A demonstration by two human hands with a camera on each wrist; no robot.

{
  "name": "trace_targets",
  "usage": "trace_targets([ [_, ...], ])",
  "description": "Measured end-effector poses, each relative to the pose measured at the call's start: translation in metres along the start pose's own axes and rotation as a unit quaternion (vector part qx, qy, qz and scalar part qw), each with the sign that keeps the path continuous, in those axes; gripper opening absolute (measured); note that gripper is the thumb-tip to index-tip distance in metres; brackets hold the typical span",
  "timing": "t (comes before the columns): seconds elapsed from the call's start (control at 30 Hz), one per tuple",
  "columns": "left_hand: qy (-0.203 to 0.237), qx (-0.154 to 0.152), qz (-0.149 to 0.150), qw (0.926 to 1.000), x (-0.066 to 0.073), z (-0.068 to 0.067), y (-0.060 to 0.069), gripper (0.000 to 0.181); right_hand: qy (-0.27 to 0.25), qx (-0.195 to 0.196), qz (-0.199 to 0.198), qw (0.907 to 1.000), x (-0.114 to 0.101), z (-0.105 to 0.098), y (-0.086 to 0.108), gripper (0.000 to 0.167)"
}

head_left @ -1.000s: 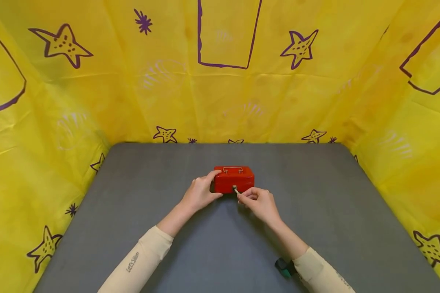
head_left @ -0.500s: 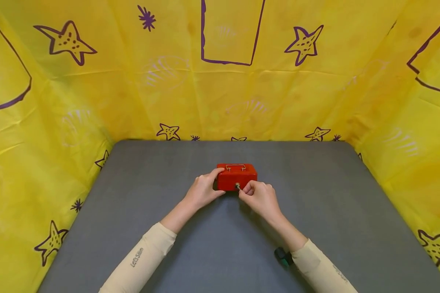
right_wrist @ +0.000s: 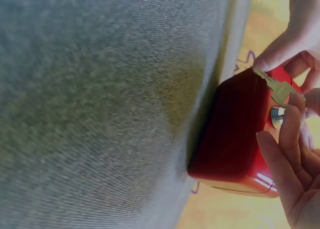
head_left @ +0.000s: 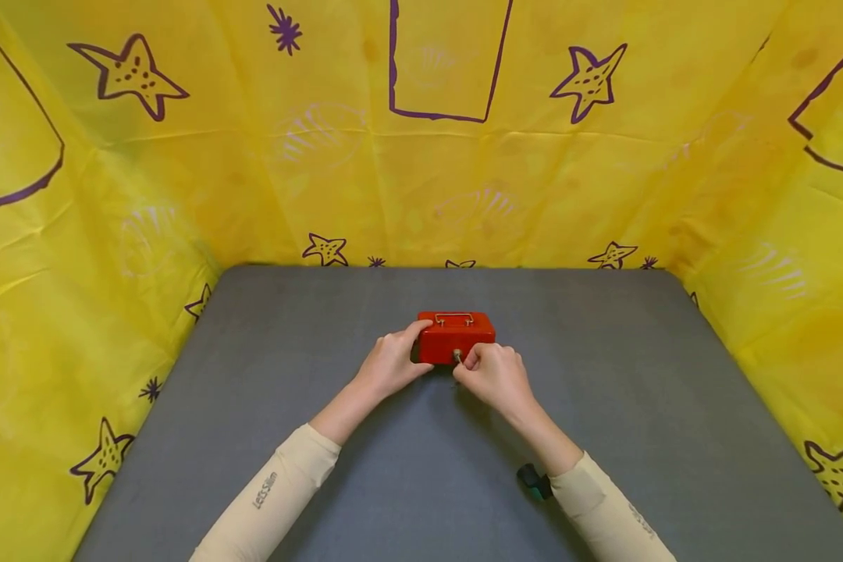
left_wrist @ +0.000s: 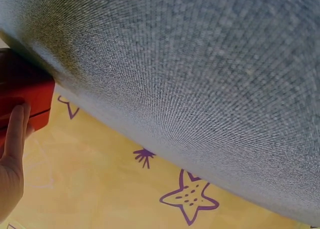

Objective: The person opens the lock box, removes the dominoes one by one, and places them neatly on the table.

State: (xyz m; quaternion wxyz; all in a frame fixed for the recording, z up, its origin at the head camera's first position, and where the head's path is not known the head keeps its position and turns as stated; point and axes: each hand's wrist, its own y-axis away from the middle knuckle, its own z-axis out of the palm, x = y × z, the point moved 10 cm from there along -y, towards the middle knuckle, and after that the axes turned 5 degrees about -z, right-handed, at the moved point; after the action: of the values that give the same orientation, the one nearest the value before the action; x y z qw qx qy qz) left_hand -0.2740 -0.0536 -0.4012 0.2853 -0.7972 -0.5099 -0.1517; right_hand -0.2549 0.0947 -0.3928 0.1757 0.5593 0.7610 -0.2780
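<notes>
A small red cash box [head_left: 457, 337] with a wire handle [head_left: 454, 318] on its lid sits on the grey table, lid down. My left hand [head_left: 389, 363] grips its left end, with fingers also showing against the box [left_wrist: 30, 104] in the left wrist view. At the front lock [head_left: 457, 356], my right hand [head_left: 495, 378] pinches a key whose head is mostly hidden by the fingers. In the right wrist view, a loose brass-coloured key [right_wrist: 281, 90] hangs beside the lock cylinder [right_wrist: 276, 116], near the right fingers [right_wrist: 290, 134].
The grey tabletop [head_left: 351, 304] runs back to a yellow cloth wall [head_left: 421, 195] with purple drawings, which also rises at both sides. A dark strapped device [head_left: 534, 481] sits at the right wrist.
The right hand has turned at the lock, its fingers now more curled over the key. The left hand keeps its grip on the cash box. The head view has shifted slightly.
</notes>
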Motion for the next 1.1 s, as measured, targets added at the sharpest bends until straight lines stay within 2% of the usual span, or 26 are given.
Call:
trace_targets([
  [0.27,-0.001,-0.009,-0.001,1.0000,0.001,0.001,0.000,0.066,-0.005,0.005,0.006,1.0000,0.008,0.001,0.005,0.015],
  [0.5,-0.003,-0.004,-0.001,1.0000,-0.001,0.000,0.000,0.066,-0.100,0.012,0.025,0.9946,0.024,0.001,0.007,0.016],
  [0.7,-0.007,-0.008,0.002,0.9999,0.001,0.003,-0.002,0.066,-0.192,-0.004,0.070,0.9788,0.037,0.005,0.012,0.012],
  [0.77,-0.006,-0.009,0.002,0.9999,0.001,0.003,-0.002,0.066,-0.209,-0.009,0.074,0.9752,0.038,0.005,0.014,0.011],
  [0.9,-0.005,-0.013,0.000,0.9999,0.001,0.005,-0.002,0.067,-0.199,-0.015,0.069,0.9774,0.037,0.006,0.015,0.011],
  [1.1,-0.007,-0.005,-0.001,1.0000,-0.001,0.002,0.000,0.066,-0.143,0.001,0.034,0.9891,0.028,0.005,0.013,0.015],
])
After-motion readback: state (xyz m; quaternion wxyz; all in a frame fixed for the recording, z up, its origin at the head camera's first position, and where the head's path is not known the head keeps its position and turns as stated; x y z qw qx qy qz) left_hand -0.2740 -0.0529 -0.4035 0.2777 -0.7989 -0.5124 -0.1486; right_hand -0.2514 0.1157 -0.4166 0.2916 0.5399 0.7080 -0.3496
